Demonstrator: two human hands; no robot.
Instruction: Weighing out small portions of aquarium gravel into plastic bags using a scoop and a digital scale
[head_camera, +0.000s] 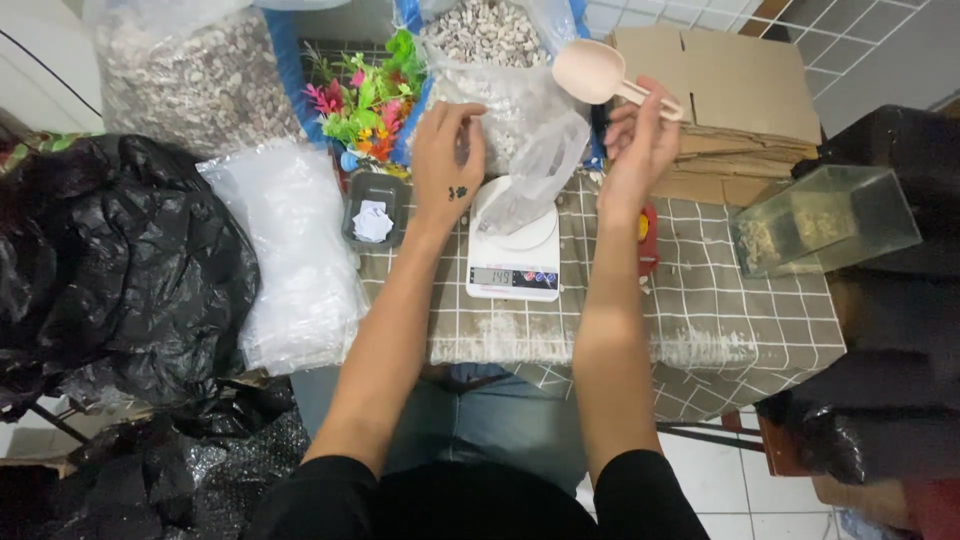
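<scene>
Two hands are raised over a white scale (513, 262) on the checked surface (720, 310). A small clear bag (535, 165) standing on the scale is pinched at its mouth by the left hand (447, 150). A beige scoop (592, 72) is gripped by its handle in the right hand (638, 140), above the bag.

The white scale (513, 262) is half hidden under a clear bag (535, 165), its display digits blurred
</scene>
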